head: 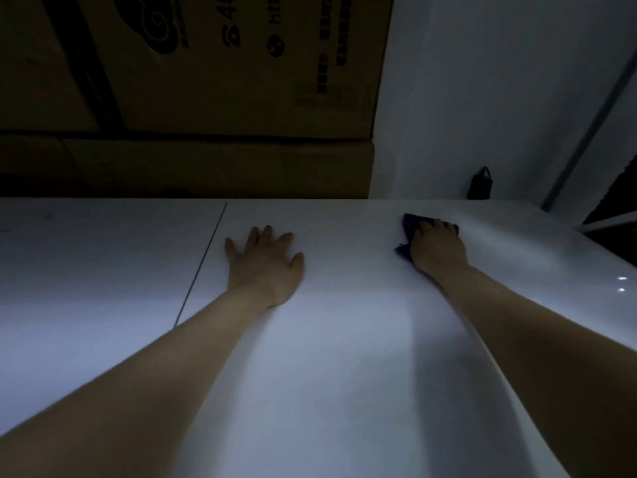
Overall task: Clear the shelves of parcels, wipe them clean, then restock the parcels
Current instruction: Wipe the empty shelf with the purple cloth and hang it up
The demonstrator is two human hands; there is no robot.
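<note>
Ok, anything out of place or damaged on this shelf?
Nothing damaged or spilled. One small black object sits at the back of the shelf by the wall, beyond the right hand pressing the cloth.

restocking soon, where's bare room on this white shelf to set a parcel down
Bare: the white shelf near you between the forearms, and the panel left of the seam. Also the strip right of the right hand and its blue cloth. Taken: where the left hand lies flat; cardboard boxes wall the back left.
</note>
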